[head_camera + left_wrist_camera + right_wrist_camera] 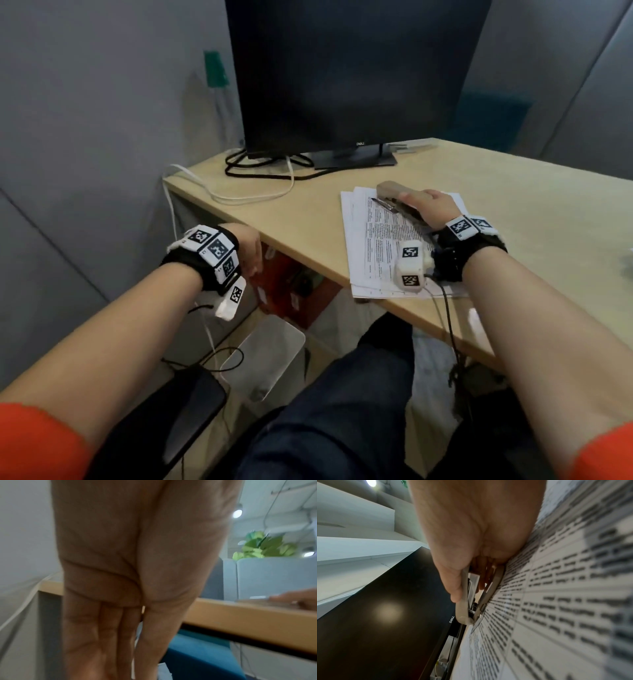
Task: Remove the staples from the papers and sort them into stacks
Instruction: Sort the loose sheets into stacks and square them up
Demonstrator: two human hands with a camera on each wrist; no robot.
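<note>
A stack of printed papers (373, 240) lies on the wooden desk (513, 205), near its front edge. My right hand (428, 205) grips a beige stapler (397, 193) that rests on the papers' upper part. In the right wrist view the thumb lies along the stapler (465, 601), whose metal base touches the printed papers (556, 601). My left hand (250, 251) hangs off the desk's left front edge, fingers straight and pointing down, holding nothing. The left wrist view shows the left hand (120, 601) with its fingers together, in front of the desk edge (240, 622).
A dark Dell monitor (349, 75) stands at the back of the desk, with black and white cables (260, 171) coiled to its left. A grey wall is at left. Under the desk sit a clear plastic bin (263, 356) and red items. My legs are below.
</note>
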